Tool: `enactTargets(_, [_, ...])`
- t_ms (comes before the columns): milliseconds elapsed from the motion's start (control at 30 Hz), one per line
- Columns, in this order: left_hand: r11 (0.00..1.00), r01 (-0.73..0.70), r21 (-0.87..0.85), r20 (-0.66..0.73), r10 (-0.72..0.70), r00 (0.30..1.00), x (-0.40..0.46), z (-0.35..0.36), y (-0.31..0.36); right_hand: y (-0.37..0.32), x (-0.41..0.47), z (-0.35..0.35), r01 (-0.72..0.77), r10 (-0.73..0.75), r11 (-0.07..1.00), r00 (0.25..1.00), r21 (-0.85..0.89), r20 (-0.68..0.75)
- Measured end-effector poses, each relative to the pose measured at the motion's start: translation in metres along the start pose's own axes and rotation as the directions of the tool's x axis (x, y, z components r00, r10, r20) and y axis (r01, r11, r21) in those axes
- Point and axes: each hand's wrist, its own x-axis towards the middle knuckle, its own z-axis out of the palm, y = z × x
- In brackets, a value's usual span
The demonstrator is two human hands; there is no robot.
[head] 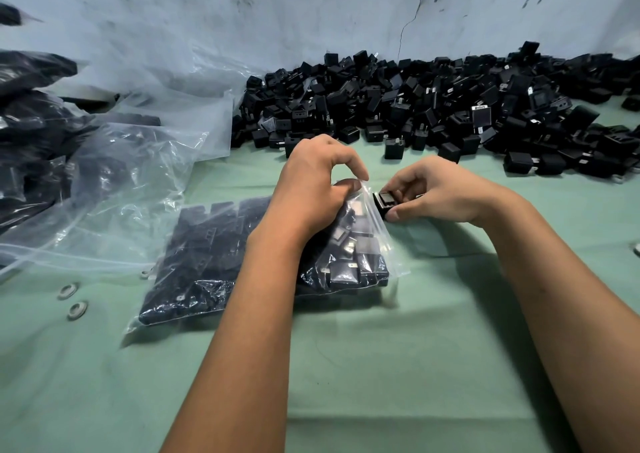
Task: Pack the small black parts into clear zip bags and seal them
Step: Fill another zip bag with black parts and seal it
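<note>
Two bare hands work at the mouth of a clear zip bag [263, 262] that lies flat on a green cloth-covered table [381, 366] and is already packed nearly full with small black parts in rows. The left hand [311, 182] pinches the bag's upper lip between thumb and forefinger and lifts it, so the opening faces right. The right hand [436, 192] grips one small black part [385, 200] between thumb and curled fingers, holding it right at the bag's open edge, touching the plastic or just beside it; which one cannot be told. A large loose heap of black parts [433, 106] stretches along the far side of the table against a pale, stained wall [311, 9]. To the left lie crumpled large clear plastic bags [121, 161] with more dark parts inside. Two metal grommets [72, 300] sit in the cloth near the left edge.
</note>
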Motion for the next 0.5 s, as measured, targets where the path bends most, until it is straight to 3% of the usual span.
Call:
enactTargets(167, [1.0, -0.001, -0.004, -0.007, 0.001, 1.0, 0.0, 0.0, 0.0, -0.002, -0.005, -0.003, 0.051, -0.048, 0.961, 0.999, 0.271, -0.015])
enactTargets(500, [1.0, -0.015, -0.006, -0.017, 0.015, 1.0, -0.001, -0.001, 0.003, -0.013, -0.001, 0.005, 0.103, -0.151, 0.905, 0.985, 0.413, 0.085])
